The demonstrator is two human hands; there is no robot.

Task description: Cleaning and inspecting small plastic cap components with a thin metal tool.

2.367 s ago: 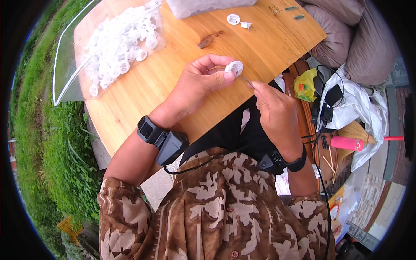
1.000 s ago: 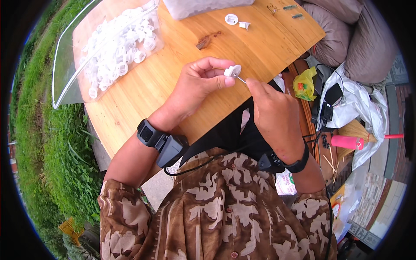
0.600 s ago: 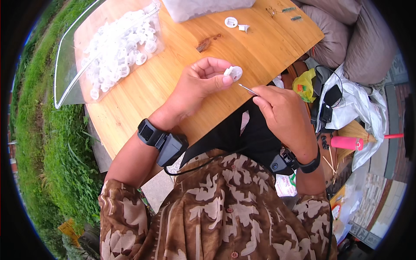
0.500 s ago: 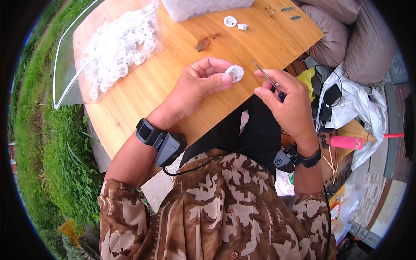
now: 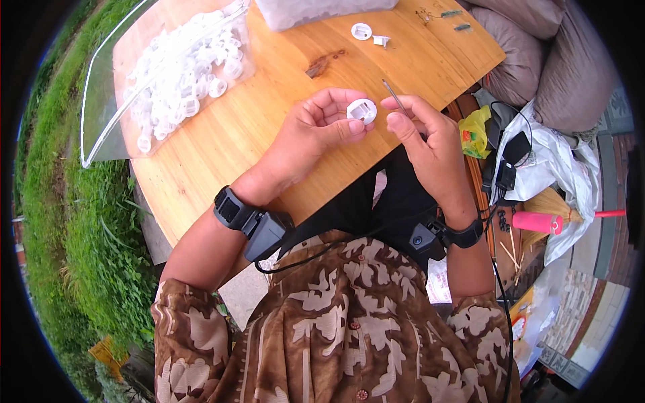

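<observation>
Between the thumb and fingers of my left hand (image 5: 321,124) is a round white plastic part (image 5: 361,111), its recessed face turned up. My right hand (image 5: 423,131) is closed around a screwdriver (image 5: 394,95); its thin metal shaft points up and to the left, and the handle is hidden in my fingers. The tip stands a little apart from the white part, above and to its right. Both hands are over the near edge of the wooden table (image 5: 289,64). Farther back on the table lie another round white part (image 5: 361,31) and a small white piece (image 5: 381,41).
A clear plastic bag (image 5: 107,127) full of small white parts (image 5: 181,74) lies on the table's left. A translucent tub (image 5: 322,10) stands at the far edge. Two small green strips (image 5: 462,27) lie far right. Grey sacks (image 5: 517,74) and a pink bottle (image 5: 537,221) are beyond the right side.
My right hand has moved left, bringing the screwdriver closer to the white part. My left hand has tilted that part so its recessed face shows more.
</observation>
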